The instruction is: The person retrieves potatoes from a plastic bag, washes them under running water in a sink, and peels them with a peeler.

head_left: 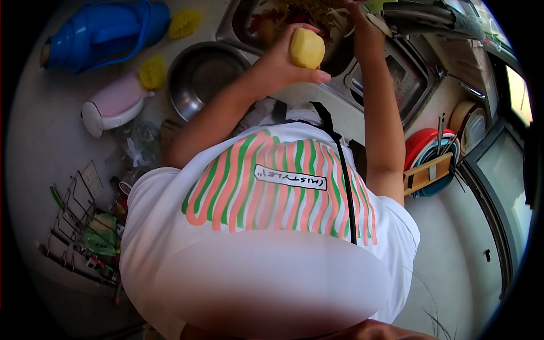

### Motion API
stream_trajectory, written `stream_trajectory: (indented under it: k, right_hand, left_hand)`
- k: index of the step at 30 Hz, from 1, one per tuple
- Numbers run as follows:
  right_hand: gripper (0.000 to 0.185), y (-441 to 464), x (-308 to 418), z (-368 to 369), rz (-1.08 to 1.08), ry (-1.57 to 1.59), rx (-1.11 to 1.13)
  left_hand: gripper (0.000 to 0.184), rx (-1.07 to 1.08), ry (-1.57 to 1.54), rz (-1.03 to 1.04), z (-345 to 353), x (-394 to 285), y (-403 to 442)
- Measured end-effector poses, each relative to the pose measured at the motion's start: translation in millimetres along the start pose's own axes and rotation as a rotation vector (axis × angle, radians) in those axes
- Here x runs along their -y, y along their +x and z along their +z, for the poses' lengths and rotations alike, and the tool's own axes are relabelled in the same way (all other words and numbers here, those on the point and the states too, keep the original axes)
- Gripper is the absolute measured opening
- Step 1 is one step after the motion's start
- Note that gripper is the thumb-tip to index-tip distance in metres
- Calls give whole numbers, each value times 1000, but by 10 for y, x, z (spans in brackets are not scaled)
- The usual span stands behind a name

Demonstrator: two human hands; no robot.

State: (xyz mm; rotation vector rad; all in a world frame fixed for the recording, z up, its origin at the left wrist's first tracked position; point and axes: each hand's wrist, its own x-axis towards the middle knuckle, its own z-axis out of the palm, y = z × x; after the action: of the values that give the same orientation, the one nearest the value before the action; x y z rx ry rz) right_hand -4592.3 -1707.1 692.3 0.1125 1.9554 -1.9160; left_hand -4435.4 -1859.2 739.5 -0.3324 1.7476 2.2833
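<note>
My left hand [292,59] is closed around a peeled, pale yellow potato [307,49], above the near edge of the sink. Its thumb lies below the potato and the fingers curl over the top. My right hand [362,17] reaches over the sink at the top edge of the view. Its fingers are mostly cut off, and a green item [374,5] is beside it. Peels and reddish scraps [283,17] lie in the metal sink basin [232,25].
A metal bowl [198,79] stands left of the sink. Farther left are a blue thermos [102,34], yellow scrubbers [185,22] and a pink-and-white appliance [113,105]. At right, red and blue basins [419,141] hold a wooden grater [428,174]. A wire rack [73,226] stands lower left.
</note>
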Motion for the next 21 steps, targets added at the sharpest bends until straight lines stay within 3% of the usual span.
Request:
stream_trajectory:
  k: [1,2,4,6,9,10,13,14,17,20,21]
  right_hand:
    - [25,-45,7,11,130,268,29]
    - [27,-75,14,20,256,536,55]
    - [28,-100,-6,73,247,425,23]
    - [31,-78,-136,35,245,198,-57]
    - [31,68,-345,-119,-1180,-1204,-110]
    - [40,156,-603,-252,-1049,-1196,-37]
    - [38,19,-623,-188,-277,-1867,223]
    - [47,31,-697,-201,-306,-1910,194]
    - [39,127,-740,-230,-343,-1690,153]
    - [31,36,-377,-130,-7,-533,222]
    - [30,-32,-254,-72,58,-315,164]
  left_hand:
    - [60,-37,61,39,16,18,-2]
    - [59,-69,-117,-28,4,29,0]
    - [57,-126,-470,-152,-40,49,58]
    - [54,-166,-347,-91,-64,100,74]
    - [48,-203,-344,-3,-87,164,75]
    - [44,-189,-370,-6,-87,132,59]
    - [45,-152,-345,19,-157,131,48]
    - [47,-149,-283,41,-181,158,47]
    - [53,-49,-327,34,-182,124,64]
    - [56,77,-435,-27,-208,70,70]
    - [57,117,-464,-49,-214,68,68]
